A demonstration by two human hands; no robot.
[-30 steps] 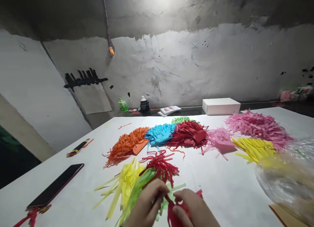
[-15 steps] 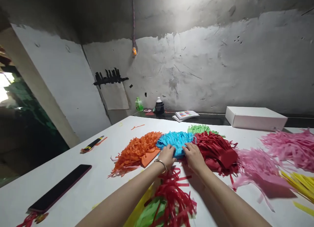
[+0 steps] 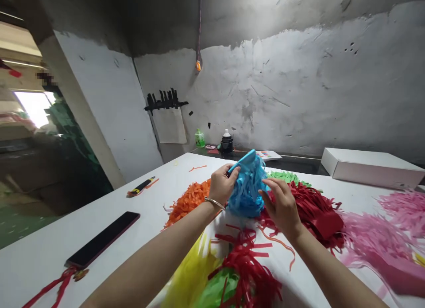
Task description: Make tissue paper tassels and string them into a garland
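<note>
My left hand (image 3: 224,181), with a bangle (image 3: 215,204) at the wrist, grips the flat upper band of a blue paper fringe (image 3: 247,188) and holds it raised, strips hanging down. On the fringe's right side is my right hand (image 3: 282,204), fingers apart, fingertips at or close to the strips; firm contact cannot be made out. Left of the blue one lies an orange fringe (image 3: 191,201), partly behind my left arm. A dark red fringe (image 3: 315,210) lies to the right, and a green fringe (image 3: 285,177) shows behind it. Loose red strips (image 3: 247,268) lie in front.
A phone (image 3: 104,239) and a yellow-black cutter (image 3: 142,186) lie on the white table (image 3: 159,237) at left. Nearer are yellow strips (image 3: 191,272) and green paper (image 3: 219,288). Pink fringes (image 3: 375,237) are at right, a white box (image 3: 372,168) and a black bottle (image 3: 226,142) at the back.
The blue fringe has come up from the table and is tipped upright in my left hand. My right hand has lifted off the table beside it. The view has swung left.
</note>
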